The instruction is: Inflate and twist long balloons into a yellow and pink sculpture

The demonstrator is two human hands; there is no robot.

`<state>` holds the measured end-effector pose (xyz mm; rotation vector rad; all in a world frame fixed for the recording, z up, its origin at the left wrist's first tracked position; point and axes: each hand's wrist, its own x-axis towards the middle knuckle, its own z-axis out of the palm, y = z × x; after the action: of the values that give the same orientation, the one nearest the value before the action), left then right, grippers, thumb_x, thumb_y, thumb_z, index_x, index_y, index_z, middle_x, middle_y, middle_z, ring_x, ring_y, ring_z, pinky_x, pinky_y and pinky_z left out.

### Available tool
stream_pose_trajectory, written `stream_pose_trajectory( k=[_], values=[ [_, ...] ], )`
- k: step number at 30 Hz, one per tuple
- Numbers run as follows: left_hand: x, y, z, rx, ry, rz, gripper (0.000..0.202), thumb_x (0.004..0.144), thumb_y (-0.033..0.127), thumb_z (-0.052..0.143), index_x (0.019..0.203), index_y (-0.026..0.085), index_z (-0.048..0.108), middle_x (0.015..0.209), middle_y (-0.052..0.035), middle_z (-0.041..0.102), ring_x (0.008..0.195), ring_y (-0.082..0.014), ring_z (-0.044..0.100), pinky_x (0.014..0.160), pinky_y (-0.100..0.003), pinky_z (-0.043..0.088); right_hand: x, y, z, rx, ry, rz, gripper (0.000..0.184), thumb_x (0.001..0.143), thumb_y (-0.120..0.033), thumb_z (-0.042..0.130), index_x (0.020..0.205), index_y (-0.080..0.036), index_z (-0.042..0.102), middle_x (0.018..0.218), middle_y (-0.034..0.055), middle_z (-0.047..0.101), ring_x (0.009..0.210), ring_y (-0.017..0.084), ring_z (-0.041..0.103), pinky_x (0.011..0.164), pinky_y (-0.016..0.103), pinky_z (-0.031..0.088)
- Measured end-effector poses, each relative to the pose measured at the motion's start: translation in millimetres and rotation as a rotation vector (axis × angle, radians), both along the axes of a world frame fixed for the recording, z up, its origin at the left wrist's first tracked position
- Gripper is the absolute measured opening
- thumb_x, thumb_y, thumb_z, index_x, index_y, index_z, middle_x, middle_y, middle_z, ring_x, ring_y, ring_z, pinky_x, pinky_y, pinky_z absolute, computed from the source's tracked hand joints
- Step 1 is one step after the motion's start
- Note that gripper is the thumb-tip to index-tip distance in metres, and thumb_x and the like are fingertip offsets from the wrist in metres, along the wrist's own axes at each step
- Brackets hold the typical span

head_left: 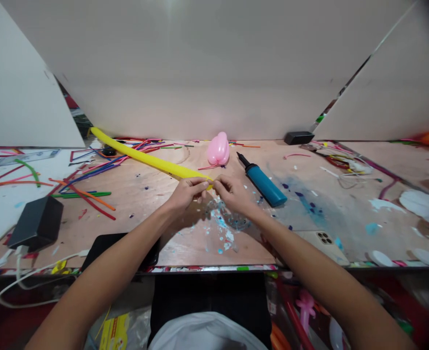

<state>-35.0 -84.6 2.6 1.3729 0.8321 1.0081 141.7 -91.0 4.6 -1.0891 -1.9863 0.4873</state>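
Observation:
A long yellow balloon (145, 158), inflated, lies across the wooden table (148, 194) from the back left toward the middle. My left hand (187, 192) and my right hand (231, 192) meet at its near end, fingers pinched together on the balloon's tip. A blue hand pump (263, 182) lies just right of my right hand. Behind the hands sits a pink twisted balloon (218, 148).
Several uninflated thin balloons (86, 189) in many colours are scattered at left. A black box (37, 221) with a white cable sits front left, a phone (325, 243) front right, a small black block (299, 137) at the back. White panels wall in the table.

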Motion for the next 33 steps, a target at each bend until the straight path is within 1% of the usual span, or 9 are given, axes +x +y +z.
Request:
stream_pose_trajectory(
  k=[4, 6, 11, 16, 22, 25, 27, 30, 33],
  values=[
    [-2, -4, 4.2, -0.033, 0.136, -0.246, 0.028, 0.084, 0.044, 0.059, 0.082, 0.016, 0.059, 0.045, 0.0043, 0.05, 0.039, -0.008, 0.043, 0.046, -0.021, 0.031, 5, -2, 8.6, 0.161, 0.046, -0.058, 0.021, 0.089, -0.021, 0.047, 0.069, -0.018, 0.052, 0.067, 0.0008, 0.055, 0.063, 0.013, 0.048, 0.061, 0.026, 0.035],
    [-4, -4, 4.2, 0.015, 0.286, -0.271, 0.028, 0.09, 0.045, 0.05, 0.085, 0.018, 0.054, 0.043, 0.0045, 0.051, 0.038, -0.0102, 0.046, 0.045, -0.021, 0.032, 3, -5, 12.1, 0.196, 0.079, -0.088, 0.021, 0.09, -0.021, 0.047, 0.069, -0.018, 0.051, 0.066, 0.001, 0.054, 0.062, 0.013, 0.047, 0.061, 0.027, 0.036],
    [-3, -7, 1.6, 0.123, 0.455, -0.256, 0.033, 0.096, 0.048, 0.038, 0.107, 0.019, 0.052, 0.05, 0.0021, 0.059, 0.035, -0.0124, 0.049, 0.039, -0.021, 0.034, -10, -12, 9.6, -0.009, 0.122, 0.033, 0.02, 0.09, -0.025, 0.046, 0.072, -0.018, 0.054, 0.067, 0.0004, 0.056, 0.063, 0.013, 0.05, 0.059, 0.026, 0.037],
    [-3, -10, 4.8, -0.021, 0.39, -0.36, 0.039, 0.096, 0.051, 0.04, 0.12, 0.021, 0.044, 0.052, 0.0013, 0.064, 0.031, -0.0116, 0.046, 0.035, -0.019, 0.032, -5, -6, 6.0, -0.042, 0.168, 0.047, 0.021, 0.09, -0.028, 0.047, 0.074, -0.018, 0.055, 0.068, 0.0004, 0.056, 0.064, 0.013, 0.05, 0.06, 0.026, 0.038],
    [-12, -5, 11.3, -0.212, -0.063, -0.521, 0.033, 0.094, 0.05, 0.044, 0.083, 0.019, 0.047, 0.033, 0.0096, 0.04, 0.025, -0.0079, 0.03, 0.04, -0.021, 0.043, 1, 1, 8.1, 0.066, 0.182, -0.023, 0.022, 0.092, -0.028, 0.047, 0.073, -0.018, 0.054, 0.066, -0.0007, 0.05, 0.061, 0.012, 0.046, 0.058, 0.026, 0.035],
    [-10, -7, 11.2, -0.293, -0.354, -0.453, 0.028, 0.095, 0.04, 0.048, 0.082, 0.017, 0.055, 0.03, 0.0113, 0.031, 0.025, -0.0062, 0.02, 0.036, -0.017, 0.036, -6, 1, 3.0, 0.12, 0.087, 0.009, 0.02, 0.092, -0.023, 0.046, 0.074, -0.018, 0.054, 0.067, 0.0005, 0.054, 0.063, 0.013, 0.049, 0.06, 0.026, 0.035],
    [-6, -8, 9.8, -0.315, -0.455, -0.351, 0.023, 0.095, 0.035, 0.049, 0.095, 0.016, 0.061, 0.031, 0.0124, 0.027, 0.026, -0.0055, 0.015, 0.034, -0.015, 0.029, -9, 2, -1.4, 0.193, 0.016, 0.008, 0.019, 0.09, -0.017, 0.044, 0.074, -0.018, 0.054, 0.07, 0.0025, 0.056, 0.066, 0.015, 0.051, 0.062, 0.027, 0.036],
    [0, -8, 6.4, -0.241, -0.351, -0.232, 0.037, 0.093, 0.039, 0.053, 0.121, 0.015, 0.059, 0.034, 0.0131, 0.032, 0.028, -0.0054, 0.02, 0.039, -0.016, 0.034, -9, 4, -6.3, 0.283, -0.097, -0.021, 0.017, 0.087, -0.012, 0.044, 0.076, -0.018, 0.056, 0.077, 0.006, 0.061, 0.072, 0.017, 0.054, 0.068, 0.028, 0.038],
    [2, -4, 2.8, -0.044, -0.037, -0.12, 0.046, 0.091, 0.045, 0.055, 0.121, 0.011, 0.061, 0.041, 0.0085, 0.047, 0.033, -0.007, 0.035, 0.045, -0.019, 0.038, -6, 2, -7.3, 0.271, -0.179, -0.045, 0.019, 0.089, -0.016, 0.045, 0.076, -0.017, 0.058, 0.075, 0.0058, 0.063, 0.07, 0.017, 0.054, 0.067, 0.028, 0.038]
  ],
)
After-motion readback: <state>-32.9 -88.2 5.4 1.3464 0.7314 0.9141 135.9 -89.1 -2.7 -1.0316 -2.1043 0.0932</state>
